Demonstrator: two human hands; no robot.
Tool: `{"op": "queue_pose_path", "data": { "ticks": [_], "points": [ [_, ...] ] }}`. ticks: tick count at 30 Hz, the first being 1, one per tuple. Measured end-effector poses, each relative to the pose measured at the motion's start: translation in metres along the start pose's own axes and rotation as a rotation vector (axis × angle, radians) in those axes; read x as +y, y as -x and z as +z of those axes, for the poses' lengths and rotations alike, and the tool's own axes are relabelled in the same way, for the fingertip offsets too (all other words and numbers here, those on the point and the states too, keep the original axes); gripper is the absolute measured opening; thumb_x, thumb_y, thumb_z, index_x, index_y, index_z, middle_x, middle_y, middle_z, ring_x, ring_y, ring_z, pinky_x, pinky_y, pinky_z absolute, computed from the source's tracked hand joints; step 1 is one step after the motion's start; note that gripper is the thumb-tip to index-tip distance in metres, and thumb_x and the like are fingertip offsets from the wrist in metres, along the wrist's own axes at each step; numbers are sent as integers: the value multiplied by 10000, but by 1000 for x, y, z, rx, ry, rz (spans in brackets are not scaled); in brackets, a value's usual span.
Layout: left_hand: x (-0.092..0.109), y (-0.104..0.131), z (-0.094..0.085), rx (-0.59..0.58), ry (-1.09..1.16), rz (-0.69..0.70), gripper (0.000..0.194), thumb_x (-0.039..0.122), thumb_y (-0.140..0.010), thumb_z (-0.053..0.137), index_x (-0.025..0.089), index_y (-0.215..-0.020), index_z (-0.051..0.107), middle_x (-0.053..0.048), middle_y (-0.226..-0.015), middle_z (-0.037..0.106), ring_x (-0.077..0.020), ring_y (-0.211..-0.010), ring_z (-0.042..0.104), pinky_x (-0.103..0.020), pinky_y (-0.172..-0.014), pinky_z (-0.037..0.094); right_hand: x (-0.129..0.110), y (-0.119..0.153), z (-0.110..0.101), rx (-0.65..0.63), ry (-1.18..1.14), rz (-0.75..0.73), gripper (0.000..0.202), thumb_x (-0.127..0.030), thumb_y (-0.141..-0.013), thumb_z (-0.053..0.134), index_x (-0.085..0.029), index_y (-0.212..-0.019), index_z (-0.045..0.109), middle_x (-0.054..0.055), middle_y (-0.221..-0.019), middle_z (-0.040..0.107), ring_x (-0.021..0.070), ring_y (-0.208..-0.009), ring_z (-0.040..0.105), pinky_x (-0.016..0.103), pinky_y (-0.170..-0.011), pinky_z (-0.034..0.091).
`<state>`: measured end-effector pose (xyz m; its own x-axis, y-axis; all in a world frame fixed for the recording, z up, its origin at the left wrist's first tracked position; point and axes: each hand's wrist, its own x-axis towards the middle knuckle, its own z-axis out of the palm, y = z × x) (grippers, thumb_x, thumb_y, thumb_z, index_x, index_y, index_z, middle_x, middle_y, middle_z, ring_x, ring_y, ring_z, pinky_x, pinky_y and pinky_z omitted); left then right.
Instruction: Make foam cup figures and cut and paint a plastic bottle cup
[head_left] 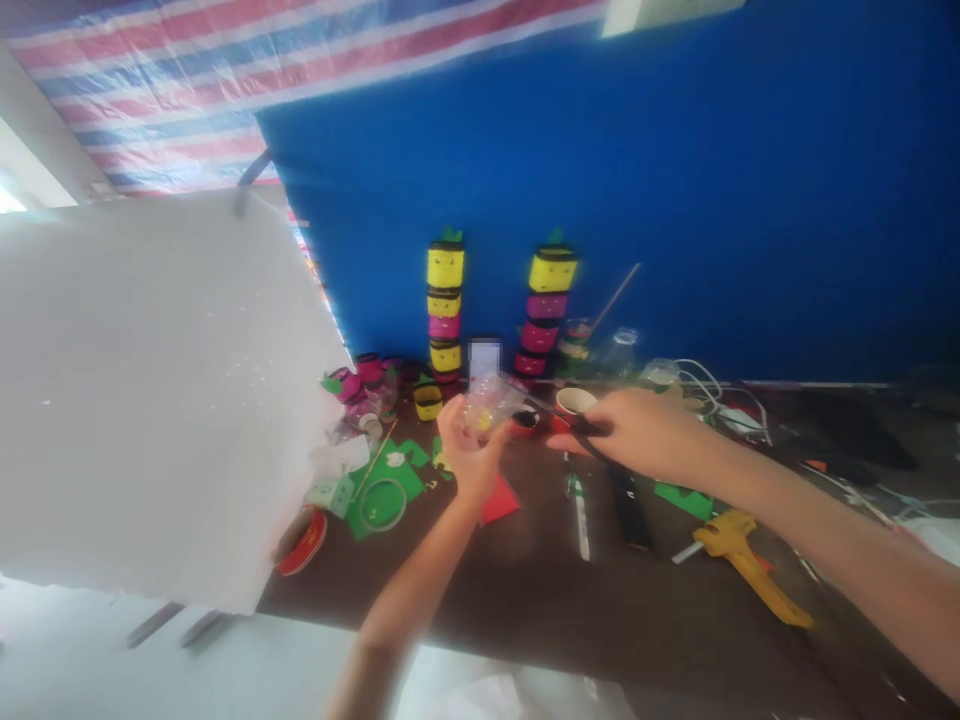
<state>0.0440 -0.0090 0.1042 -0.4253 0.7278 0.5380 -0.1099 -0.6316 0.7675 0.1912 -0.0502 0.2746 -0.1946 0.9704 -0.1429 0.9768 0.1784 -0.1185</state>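
My left hand (471, 455) is closed around a clear plastic bottle piece (491, 400), raised above the dark table, with a bit of yellow showing through it. In my right hand (637, 435) is a dark-handled pair of scissors (559, 408), gripped by the handles. Its grey blades point left and reach the edge of the clear plastic; blur hides whether they are apart. A paper cup (576, 401) and a small red-and-black cup (524, 420) stand just behind the hands. Below my left hand lies a piece of red paper (500, 502).
Two stacks of yellow and pink face cups (445, 325) (547, 310) stand against the blue board (675, 180). Green paper (412, 460) and a red tape roll (304, 540) lie left. A marker (581, 515) and yellow glue gun (742, 560) lie right. A white board (150, 400) edges the left.
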Motion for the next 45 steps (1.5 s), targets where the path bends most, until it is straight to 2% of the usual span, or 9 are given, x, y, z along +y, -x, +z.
{"op": "queue_pose_path", "data": {
  "ticks": [3, 7, 13, 19, 37, 45],
  "points": [
    [-4, -1, -2, 40, -41, 132, 607, 262, -655, 751, 266, -1186, 455, -75, -1243, 402, -225, -1218, 442, -418, -978, 462, 0, -2, 6, -6, -48, -42, 546, -678, -737, 432, -202, -472, 408, 24, -492, 463, 140, -458, 439, 287, -468, 287],
    [-4, -1, -3, 27, -113, 276, 566, 216, -667, 741, 271, -1163, 474, -71, -1197, 432, -208, -1185, 462, -408, -949, 479, -1, -2, 11, -19, -80, -65, 525, -671, -741, 423, -199, -511, 411, 8, -570, 467, 128, -490, 451, 268, -477, 289],
    [-4, 0, -5, 41, -266, 342, 570, 221, -668, 740, 251, -1164, 460, -83, -1163, 459, -225, -1155, 488, -432, -910, 493, 0, 2, 10, -19, -37, -74, 518, -687, -741, 405, -208, -552, 459, 3, -584, 475, 134, -500, 446, 269, -487, 277],
    [7, 3, 1, 76, -287, 423, 536, 190, -674, 736, 250, -1136, 473, -79, -1116, 474, -211, -1099, 520, -381, -837, 529, 0, 2, 11, -12, 3, -40, 503, -677, -751, 399, -212, -568, 463, 15, -589, 513, 155, -515, 475, 268, -496, 280],
    [5, 9, 0, 59, -266, 413, 560, 208, -663, 743, 244, -1145, 459, -84, -1111, 481, -212, -1063, 537, -385, -806, 535, 5, 3, 7, 50, 107, -96, 526, -706, -718, 450, -209, -548, 434, 7, -515, 491, 140, -452, 438, 281, -509, 251],
    [-2, 10, -3, 77, -270, 382, 560, 188, -659, 744, 249, -1141, 466, -78, -1117, 470, -209, -1082, 515, -366, -791, 542, 2, -1, 12, -28, 14, -67, 520, -680, -752, 406, -210, -541, 479, 7, -512, 473, 147, -488, 456, 274, -496, 273]
  ]
}}
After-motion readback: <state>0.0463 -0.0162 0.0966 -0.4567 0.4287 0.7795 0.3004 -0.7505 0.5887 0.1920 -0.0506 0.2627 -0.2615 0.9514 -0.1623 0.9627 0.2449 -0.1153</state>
